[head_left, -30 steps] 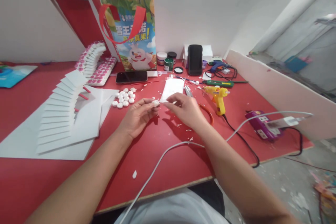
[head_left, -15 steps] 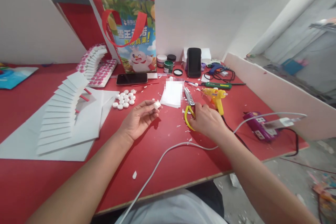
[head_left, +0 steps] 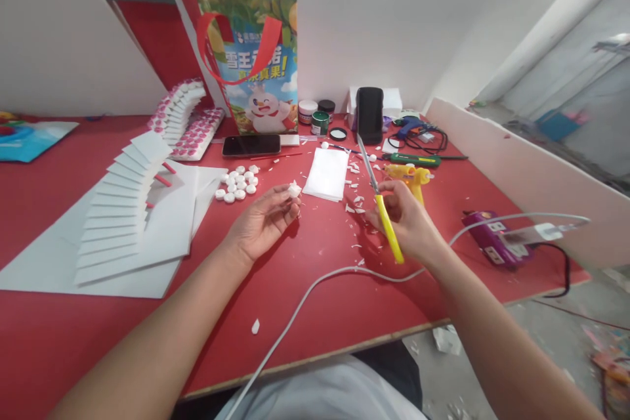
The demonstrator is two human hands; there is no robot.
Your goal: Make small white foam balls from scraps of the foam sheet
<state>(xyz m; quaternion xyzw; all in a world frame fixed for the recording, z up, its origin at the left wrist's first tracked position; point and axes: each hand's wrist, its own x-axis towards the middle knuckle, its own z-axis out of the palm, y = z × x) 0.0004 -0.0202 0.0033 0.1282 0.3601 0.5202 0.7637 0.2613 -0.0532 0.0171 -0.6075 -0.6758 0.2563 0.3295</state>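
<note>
Between the thumb and fingers of my left hand (head_left: 268,220) is a small white piece (head_left: 294,189) with a jagged top. My right hand (head_left: 404,220) grips yellow-handled scissors (head_left: 388,226), raised off the table with the blades pointing up and away. Just beyond my hands lies a stack of white sheets (head_left: 326,174). Several round white pieces (head_left: 239,184) are grouped left of it. White scraps (head_left: 355,209) are scattered on the red table (head_left: 305,302) between the sheets and the scissors.
A yellow glue gun (head_left: 408,174) lies behind my right hand. A grey cable (head_left: 315,281) crosses the front of the table. White fanned panels (head_left: 115,210) lie at left, a purple box (head_left: 495,239) at right. Behind stand a bag (head_left: 260,65), jars and a black phone (head_left: 369,115).
My right hand has lifted the scissors from the table and tipped them upright. The view has shifted slightly. My left hand still holds the small white piece.
</note>
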